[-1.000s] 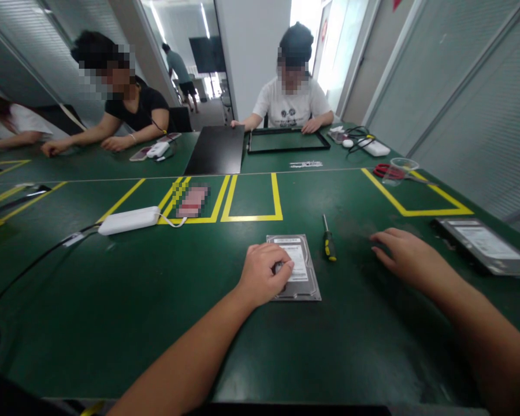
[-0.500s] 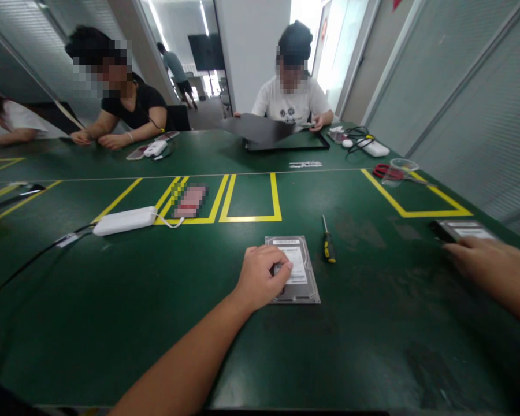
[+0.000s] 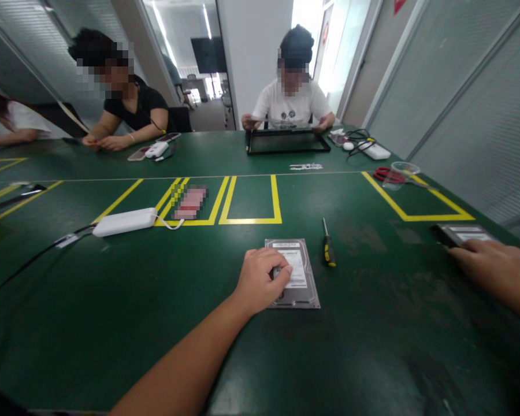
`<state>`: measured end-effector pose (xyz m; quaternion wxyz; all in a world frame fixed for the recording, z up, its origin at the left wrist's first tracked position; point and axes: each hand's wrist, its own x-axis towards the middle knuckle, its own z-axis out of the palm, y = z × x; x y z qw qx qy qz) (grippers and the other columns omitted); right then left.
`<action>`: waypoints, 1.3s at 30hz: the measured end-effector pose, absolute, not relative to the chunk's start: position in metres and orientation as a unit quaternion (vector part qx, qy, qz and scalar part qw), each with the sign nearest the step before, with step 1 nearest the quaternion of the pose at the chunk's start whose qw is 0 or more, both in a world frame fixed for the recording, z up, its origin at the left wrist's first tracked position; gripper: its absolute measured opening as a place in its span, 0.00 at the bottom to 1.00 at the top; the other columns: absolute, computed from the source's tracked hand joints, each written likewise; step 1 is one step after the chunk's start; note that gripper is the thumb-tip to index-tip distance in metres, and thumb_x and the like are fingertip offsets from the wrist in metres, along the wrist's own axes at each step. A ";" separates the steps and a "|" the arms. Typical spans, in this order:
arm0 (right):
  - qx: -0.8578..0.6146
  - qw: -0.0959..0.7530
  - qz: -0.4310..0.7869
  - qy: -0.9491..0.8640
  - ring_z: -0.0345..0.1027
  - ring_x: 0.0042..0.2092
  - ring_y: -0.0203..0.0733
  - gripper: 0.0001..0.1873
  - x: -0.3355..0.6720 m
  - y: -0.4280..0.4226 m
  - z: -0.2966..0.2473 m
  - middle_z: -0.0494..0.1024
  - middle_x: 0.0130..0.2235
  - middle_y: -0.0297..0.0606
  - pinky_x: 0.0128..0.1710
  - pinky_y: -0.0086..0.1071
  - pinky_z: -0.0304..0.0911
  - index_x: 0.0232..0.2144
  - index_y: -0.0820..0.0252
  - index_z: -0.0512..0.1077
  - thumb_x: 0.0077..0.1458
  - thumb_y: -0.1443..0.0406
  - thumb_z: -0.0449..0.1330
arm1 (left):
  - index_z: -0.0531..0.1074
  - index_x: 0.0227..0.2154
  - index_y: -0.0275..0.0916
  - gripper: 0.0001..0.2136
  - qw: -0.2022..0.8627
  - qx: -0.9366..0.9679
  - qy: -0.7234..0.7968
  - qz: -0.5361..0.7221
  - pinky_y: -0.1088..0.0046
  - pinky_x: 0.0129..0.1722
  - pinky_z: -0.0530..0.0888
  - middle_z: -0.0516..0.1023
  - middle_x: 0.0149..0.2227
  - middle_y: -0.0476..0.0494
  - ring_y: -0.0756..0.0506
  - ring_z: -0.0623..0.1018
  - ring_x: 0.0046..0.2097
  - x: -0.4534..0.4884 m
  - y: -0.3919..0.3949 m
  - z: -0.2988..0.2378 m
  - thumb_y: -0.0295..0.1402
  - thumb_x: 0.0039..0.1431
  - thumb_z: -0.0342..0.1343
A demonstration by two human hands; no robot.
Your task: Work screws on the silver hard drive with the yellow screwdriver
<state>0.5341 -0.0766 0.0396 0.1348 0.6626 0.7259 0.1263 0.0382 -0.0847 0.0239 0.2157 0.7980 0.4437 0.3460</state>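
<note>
A silver hard drive [image 3: 302, 271] with a white label lies flat on the green table in front of me. My left hand [image 3: 262, 274] rests over its left side, fingers curled and the thumb close to the index finger. Whatever that hand may hold is hidden. Far to the right, my right hand [image 3: 487, 260] grips the near side of a second hard drive [image 3: 470, 233], whose label partly shows. A screwdriver [image 3: 328, 248] with a black and yellow handle lies just right of the first drive, tip pointing away.
A white power strip [image 3: 125, 221] and a blurred pink object [image 3: 191, 203] lie left of centre by yellow tape outlines [image 3: 251, 220]. Red-handled pliers or scissors [image 3: 389, 175] and a clear cup [image 3: 404, 169] sit far right. Across the table, a person [image 3: 292, 104] handles a black frame [image 3: 288, 151].
My right hand and its drive have shifted very slightly. The person opposite has lowered the dark sheet out of view behind the frame. My left hand stays on the first drive.
</note>
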 end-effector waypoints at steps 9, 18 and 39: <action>0.643 0.156 0.143 0.736 0.71 0.45 0.51 0.16 0.533 -0.076 0.036 0.75 0.47 0.60 0.45 0.41 0.62 0.45 0.66 0.80 0.52 0.70 0.64 | 0.73 0.25 0.40 0.10 0.220 0.796 0.443 0.348 0.66 0.43 0.67 0.79 0.31 0.48 0.45 0.76 0.38 0.037 -0.084 0.024 0.33 0.61 0.54; 0.615 0.162 0.190 0.748 0.72 0.44 0.54 0.15 0.522 -0.080 0.039 0.76 0.43 0.55 0.44 0.41 0.65 0.39 0.67 0.78 0.60 0.73 0.51 | 0.73 0.26 0.40 0.09 0.215 0.797 0.443 0.349 0.66 0.43 0.65 0.79 0.32 0.49 0.45 0.76 0.39 0.038 -0.085 0.023 0.34 0.61 0.53; 0.661 0.120 0.114 0.732 0.70 0.41 0.47 0.19 0.529 -0.080 0.043 0.72 0.47 0.61 0.42 0.40 0.62 0.48 0.67 0.79 0.61 0.67 0.53 | 0.73 0.26 0.40 0.09 0.220 0.798 0.437 0.353 0.66 0.42 0.66 0.78 0.31 0.50 0.46 0.76 0.37 0.039 -0.083 0.024 0.33 0.62 0.54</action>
